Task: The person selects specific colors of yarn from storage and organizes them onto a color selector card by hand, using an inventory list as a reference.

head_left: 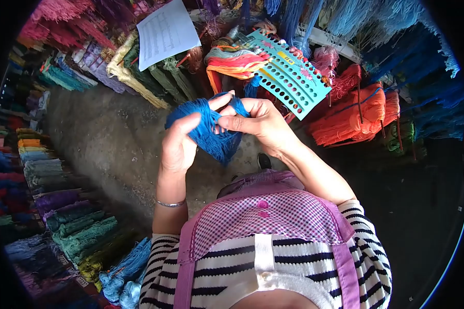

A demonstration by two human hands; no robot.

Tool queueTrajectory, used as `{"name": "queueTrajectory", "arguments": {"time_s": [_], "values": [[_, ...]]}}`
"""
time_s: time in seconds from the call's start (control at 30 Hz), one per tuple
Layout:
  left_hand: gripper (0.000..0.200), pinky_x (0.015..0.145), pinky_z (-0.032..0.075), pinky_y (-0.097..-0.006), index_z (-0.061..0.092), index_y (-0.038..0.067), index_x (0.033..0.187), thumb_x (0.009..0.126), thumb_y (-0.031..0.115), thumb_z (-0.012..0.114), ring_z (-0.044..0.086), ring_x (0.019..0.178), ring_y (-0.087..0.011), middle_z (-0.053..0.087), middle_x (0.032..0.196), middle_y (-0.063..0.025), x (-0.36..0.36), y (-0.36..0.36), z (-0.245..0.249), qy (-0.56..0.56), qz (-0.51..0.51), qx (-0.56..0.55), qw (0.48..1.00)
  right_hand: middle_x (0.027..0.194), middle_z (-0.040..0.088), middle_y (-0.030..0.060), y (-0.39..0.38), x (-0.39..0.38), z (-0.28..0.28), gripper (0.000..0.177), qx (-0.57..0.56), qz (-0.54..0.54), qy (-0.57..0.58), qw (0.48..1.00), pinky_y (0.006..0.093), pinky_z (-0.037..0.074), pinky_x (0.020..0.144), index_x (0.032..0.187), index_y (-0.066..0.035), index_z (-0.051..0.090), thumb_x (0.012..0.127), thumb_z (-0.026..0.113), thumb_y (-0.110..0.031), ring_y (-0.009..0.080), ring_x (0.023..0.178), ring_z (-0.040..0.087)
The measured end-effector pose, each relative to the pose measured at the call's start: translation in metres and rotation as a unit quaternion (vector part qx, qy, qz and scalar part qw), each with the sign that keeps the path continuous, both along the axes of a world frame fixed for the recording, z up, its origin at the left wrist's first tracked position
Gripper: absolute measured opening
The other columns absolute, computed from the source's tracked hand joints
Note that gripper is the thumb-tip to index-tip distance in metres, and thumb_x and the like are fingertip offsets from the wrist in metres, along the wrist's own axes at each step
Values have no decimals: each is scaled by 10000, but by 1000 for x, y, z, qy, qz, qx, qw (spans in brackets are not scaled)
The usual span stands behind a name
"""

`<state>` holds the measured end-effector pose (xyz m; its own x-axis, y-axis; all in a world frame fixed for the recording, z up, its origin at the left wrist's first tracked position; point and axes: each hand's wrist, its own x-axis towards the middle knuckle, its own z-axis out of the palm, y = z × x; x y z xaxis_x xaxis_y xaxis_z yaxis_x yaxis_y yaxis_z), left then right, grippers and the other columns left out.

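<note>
A skein of blue thread hangs between my two hands in front of my chest. My left hand is wrapped into the skein, with its fingers partly hidden behind the strands. Thumb and fingers of my right hand pinch some blue strands at the skein's upper right side. Just beyond the hands lies a turquoise card with rows of holes, holding small coloured thread samples. A bundle of orange, red and pale threads rests against the card's left side.
A printed white sheet lies on the thread bundles at the top. Large orange-red skeins hang at the right, with blue ones beyond. Rows of coloured skeins line the left. Grey floor shows below my hands.
</note>
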<state>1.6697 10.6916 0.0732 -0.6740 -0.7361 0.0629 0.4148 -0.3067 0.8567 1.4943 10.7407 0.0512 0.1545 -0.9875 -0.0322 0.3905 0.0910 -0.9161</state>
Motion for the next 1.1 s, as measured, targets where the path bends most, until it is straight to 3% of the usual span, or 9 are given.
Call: {"name": "queueTrajectory", "arguments": {"time_s": [0.07,0.17,0.3,0.47,0.73,0.93,1.03,1.1], "values": [[304,858,473,-285,614,-78,1109,899,128,538,626,960,-177,632,1130,-163,4,-2,-4,-142,96,-100,980,887,683,58,0,1,2,115,-38,-27,-55,997,267,450,851,917,-16,693,817,687,-73,119,857,613],[171,752,522,-274,658,-57,1011,872,11,587,655,860,-168,677,1003,-136,1,-5,-7,-107,134,-76,982,901,687,55,5,-6,10,117,-5,-21,-78,997,279,442,875,922,-26,699,812,687,-66,124,873,612],[174,783,530,-291,664,-41,1014,875,43,601,652,866,-166,677,1005,-125,-7,1,-6,-89,139,-11,986,890,689,56,3,-6,6,112,6,-26,-71,997,281,455,859,908,-30,706,799,694,-54,131,865,618],[161,778,536,-298,664,-19,1007,857,13,614,648,903,-173,666,1044,-126,-8,-1,-15,-76,126,-57,988,888,690,66,6,-8,9,110,15,-38,-90,995,288,465,846,903,-24,705,796,694,-49,136,850,623],[154,805,535,-306,660,-26,991,844,-8,617,640,898,-160,659,1052,-138,-12,1,-8,-60,141,25,988,889,689,63,4,-7,4,115,12,-57,-108,992,293,471,839,915,-37,690,800,689,-40,141,842,631],[181,817,522,-327,652,-7,1024,854,37,608,642,942,-190,644,1115,-134,-13,2,-14,-110,142,-62,982,928,688,80,3,-8,4,105,9,-41,-94,995,275,446,889,910,-1,699,828,654,-49,119,918,604],[195,856,506,-341,647,-23,1036,872,67,592,629,985,-193,636,1129,-141,-10,-2,-17,-109,119,-57,985,896,682,77,0,-6,3,114,-11,-54,-92,994,277,454,880,914,16,673,852,610,-56,127,891,614],[203,843,502,-320,646,-29,1042,882,80,586,629,956,-175,639,1121,-135,-11,0,-9,-98,125,-3,987,826,669,67,-4,-6,-4,118,30,-82,-176,980,255,476,801,897,8,644,869,578,-86,126,797,615]]}}
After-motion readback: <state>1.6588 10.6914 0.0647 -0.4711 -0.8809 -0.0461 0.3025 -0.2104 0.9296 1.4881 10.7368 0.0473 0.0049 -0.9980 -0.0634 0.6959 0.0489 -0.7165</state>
